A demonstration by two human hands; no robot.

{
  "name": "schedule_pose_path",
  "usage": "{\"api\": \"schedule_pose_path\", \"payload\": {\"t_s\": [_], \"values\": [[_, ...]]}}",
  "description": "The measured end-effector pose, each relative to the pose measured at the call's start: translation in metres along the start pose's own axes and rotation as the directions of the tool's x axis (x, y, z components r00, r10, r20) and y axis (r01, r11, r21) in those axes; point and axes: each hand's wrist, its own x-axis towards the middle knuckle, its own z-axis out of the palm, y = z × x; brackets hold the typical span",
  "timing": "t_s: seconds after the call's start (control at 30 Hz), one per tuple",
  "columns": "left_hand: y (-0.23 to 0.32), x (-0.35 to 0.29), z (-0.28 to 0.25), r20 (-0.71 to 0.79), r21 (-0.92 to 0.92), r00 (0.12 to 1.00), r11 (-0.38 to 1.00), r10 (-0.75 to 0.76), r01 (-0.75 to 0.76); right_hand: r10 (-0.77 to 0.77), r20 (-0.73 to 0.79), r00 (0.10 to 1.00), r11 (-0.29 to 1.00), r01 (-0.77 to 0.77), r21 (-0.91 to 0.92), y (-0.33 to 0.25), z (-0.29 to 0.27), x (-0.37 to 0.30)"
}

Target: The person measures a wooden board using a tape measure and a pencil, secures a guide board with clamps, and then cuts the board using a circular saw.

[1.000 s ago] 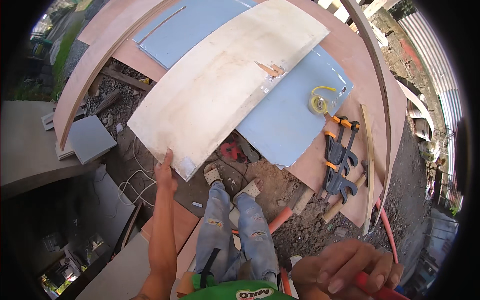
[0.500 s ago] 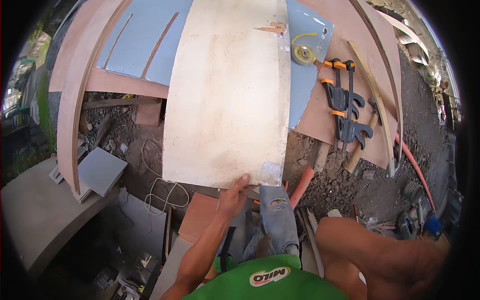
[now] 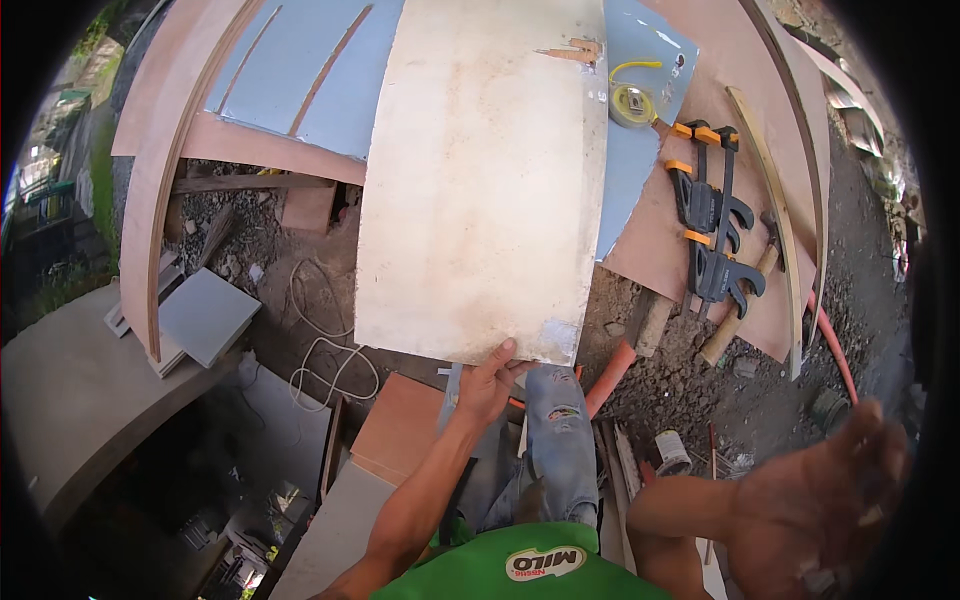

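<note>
A long cream-painted plywood board (image 3: 480,200) stretches away from me, with a torn, splintered patch near its far right edge. My left hand (image 3: 487,383) grips its near edge toward the right corner, thumb on top and fingers underneath. Raised at the lower right, my right hand (image 3: 862,465) is close to the camera and smeared by motion. Its fingers are too blurred to read, and it touches nothing I can make out. Right of the board lie a yellow tape measure (image 3: 632,104) and two black-and-orange bar clamps (image 3: 712,205).
Blue-painted sheet (image 3: 310,70) and brown plywood (image 3: 770,310) lie under the board. A wooden strip (image 3: 765,200) and a wooden-handled hammer (image 3: 738,308) rest at right. White cord (image 3: 335,375), an orange pipe (image 3: 610,378) and a can (image 3: 672,450) are on the ground. Pale panels (image 3: 208,315) stand at left.
My right hand has swung up into sight at the lower right. The board and surroundings sit slightly farther right in the picture. My left hand keeps its hold on the board's edge.
</note>
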Motion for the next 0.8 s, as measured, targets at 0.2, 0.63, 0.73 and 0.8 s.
{"api": "schedule_pose_path", "payload": {"t_s": [0.2,0.63,0.73,0.8], "values": [[0.027,-0.031,-0.004,-0.08,0.196,0.99,0.976,0.113,-0.095,0.727,-0.303,0.616,0.405,-0.741,-0.536,0.166,-0.064,-0.062],[-0.013,-0.093,-0.01,-0.05,-0.088,0.989,0.987,-0.141,0.136,0.813,-0.311,0.492,0.411,-0.863,-0.292,0.264,-0.042,-0.089],[-0.021,-0.093,-0.025,-0.039,-0.138,0.961,0.954,-0.272,0.264,0.798,-0.238,0.553,0.503,-0.83,-0.241,0.247,-0.047,-0.096],[-0.01,-0.112,-0.034,-0.052,0.022,0.924,0.924,-0.38,0.381,0.803,-0.259,0.536,0.481,-0.841,-0.25,0.226,-0.053,-0.104]]}}
